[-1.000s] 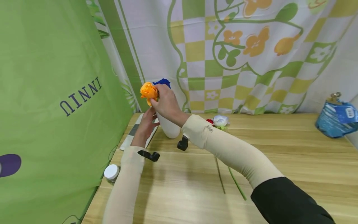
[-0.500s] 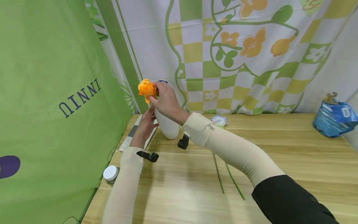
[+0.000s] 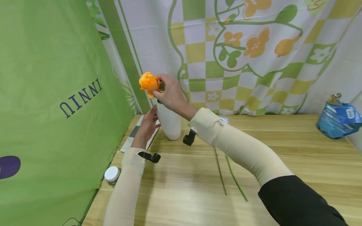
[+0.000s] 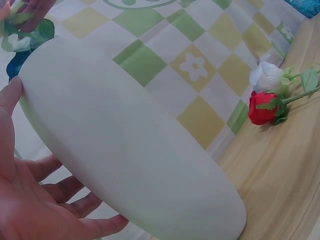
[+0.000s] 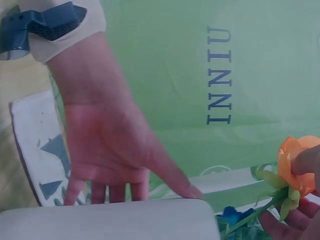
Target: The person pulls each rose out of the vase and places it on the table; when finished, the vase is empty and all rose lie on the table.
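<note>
A tall white vase [image 3: 170, 124] stands near the back left of the table. My left hand [image 3: 146, 127] touches its left side; in the left wrist view the fingers are spread along the wall and the thumb is near the top. My right hand [image 3: 173, 97] pinches an orange rose [image 3: 148, 82] just below its bloom, over the vase top. In the right wrist view its green stem [image 5: 255, 215] slants down toward the vase mouth. A blue flower [image 5: 233, 215] shows by the mouth there, but my right hand hides it in the head view.
A red rose [image 4: 261, 107] and a white rose [image 4: 268, 76] lie on the table to the vase's right. A white-lidded jar [image 3: 112, 174] stands at the left edge, a grey-and-white cloth [image 3: 131, 138] behind it. A blue bag [image 3: 337, 121] sits far right.
My right hand has risen a little with the orange rose, and its forearm now covers more of the white rose. My left hand stays at the vase.
</note>
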### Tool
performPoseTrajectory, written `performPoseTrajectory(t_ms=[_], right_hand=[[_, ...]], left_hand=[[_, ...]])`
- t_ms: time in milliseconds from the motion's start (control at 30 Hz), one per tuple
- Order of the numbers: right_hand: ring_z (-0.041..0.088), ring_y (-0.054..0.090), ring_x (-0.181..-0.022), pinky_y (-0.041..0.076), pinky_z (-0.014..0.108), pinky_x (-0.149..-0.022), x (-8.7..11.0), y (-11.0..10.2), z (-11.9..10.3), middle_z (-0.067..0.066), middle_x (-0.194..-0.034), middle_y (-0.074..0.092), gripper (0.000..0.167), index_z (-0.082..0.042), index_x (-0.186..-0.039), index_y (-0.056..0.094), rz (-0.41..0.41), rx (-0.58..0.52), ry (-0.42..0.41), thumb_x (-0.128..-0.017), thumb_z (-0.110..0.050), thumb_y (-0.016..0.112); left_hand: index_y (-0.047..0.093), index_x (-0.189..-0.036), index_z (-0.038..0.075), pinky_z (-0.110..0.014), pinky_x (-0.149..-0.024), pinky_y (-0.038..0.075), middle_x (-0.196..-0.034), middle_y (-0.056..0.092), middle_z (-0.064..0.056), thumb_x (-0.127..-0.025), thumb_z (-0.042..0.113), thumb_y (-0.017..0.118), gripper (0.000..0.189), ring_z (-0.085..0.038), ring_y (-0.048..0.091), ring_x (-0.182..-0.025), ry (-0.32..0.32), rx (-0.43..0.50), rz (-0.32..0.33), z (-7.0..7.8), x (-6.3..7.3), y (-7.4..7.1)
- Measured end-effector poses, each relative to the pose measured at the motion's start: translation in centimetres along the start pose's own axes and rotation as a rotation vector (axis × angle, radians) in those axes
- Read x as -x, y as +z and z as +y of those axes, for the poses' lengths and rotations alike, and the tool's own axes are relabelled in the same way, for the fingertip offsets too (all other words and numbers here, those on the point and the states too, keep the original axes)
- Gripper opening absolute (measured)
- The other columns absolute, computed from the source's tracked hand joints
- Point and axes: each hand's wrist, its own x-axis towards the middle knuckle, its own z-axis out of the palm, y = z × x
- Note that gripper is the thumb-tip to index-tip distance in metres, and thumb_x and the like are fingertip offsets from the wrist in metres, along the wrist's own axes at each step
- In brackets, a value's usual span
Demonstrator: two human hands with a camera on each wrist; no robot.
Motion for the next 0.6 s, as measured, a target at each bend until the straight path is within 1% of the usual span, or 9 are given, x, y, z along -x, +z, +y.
performPoseTrajectory(t_ms=[133, 233, 333, 433, 600], right_hand=[[0.023, 0.07, -0.097, 0.058, 0.032, -0.088, -0.2, -0.8, -0.4, 0.013, -0.122, 0.066, 0.041, -0.002, -0.126, 0.062, -0.003, -0.008, -0.004, -0.089, -0.012, 0.076], [0.021, 0.07, -0.098, 0.057, 0.028, -0.087, -0.3, -1.3, -0.8, 0.012, -0.123, 0.066, 0.041, -0.003, -0.126, 0.062, -0.016, 0.003, -0.007, -0.089, -0.014, 0.076], [0.021, 0.071, -0.098, 0.058, 0.025, -0.085, -0.4, -1.7, -1.1, 0.012, -0.123, 0.066, 0.041, -0.003, -0.126, 0.061, -0.023, -0.014, -0.005, -0.089, -0.013, 0.076], [0.022, 0.072, -0.098, 0.058, 0.025, -0.083, -0.6, -2.2, -1.2, 0.013, -0.123, 0.067, 0.04, -0.002, -0.125, 0.061, -0.011, -0.034, -0.008, -0.089, -0.012, 0.076], [0.022, 0.071, -0.098, 0.059, 0.026, -0.083, -0.9, -3.0, -1.4, 0.013, -0.122, 0.069, 0.04, -0.002, -0.125, 0.062, 0.004, -0.014, -0.059, -0.09, -0.014, 0.075]], left_hand=[[0.049, -0.143, 0.018, -0.061, -0.113, 0.033, -0.126, 0.054, 0.003, -0.096, 0.061, 0.052, 0.064, -0.022, 0.048, -0.124, 0.006, -0.007, 0.016, -0.1, 0.0, 0.1], [0.05, -0.142, 0.017, -0.062, -0.113, 0.033, -0.125, 0.054, 0.001, -0.093, 0.065, 0.054, 0.068, -0.023, 0.048, -0.124, 0.007, -0.012, 0.028, -0.1, 0.0, 0.1], [0.049, -0.143, 0.016, -0.062, -0.113, 0.034, -0.125, 0.054, 0.0, -0.093, 0.065, 0.055, 0.07, -0.024, 0.048, -0.124, 0.004, -0.013, 0.035, -0.1, 0.0, 0.1], [0.046, -0.147, 0.016, -0.061, -0.114, 0.033, -0.128, 0.053, -0.001, -0.094, 0.062, 0.055, 0.071, -0.026, 0.047, -0.127, -0.003, -0.004, 0.038, -0.2, 0.0, 0.1], [0.041, -0.152, 0.016, -0.061, -0.114, 0.032, -0.135, 0.05, -0.006, -0.096, 0.058, 0.054, 0.071, -0.03, 0.043, -0.134, -0.01, 0.007, 0.044, -0.1, 0.0, 0.2]])
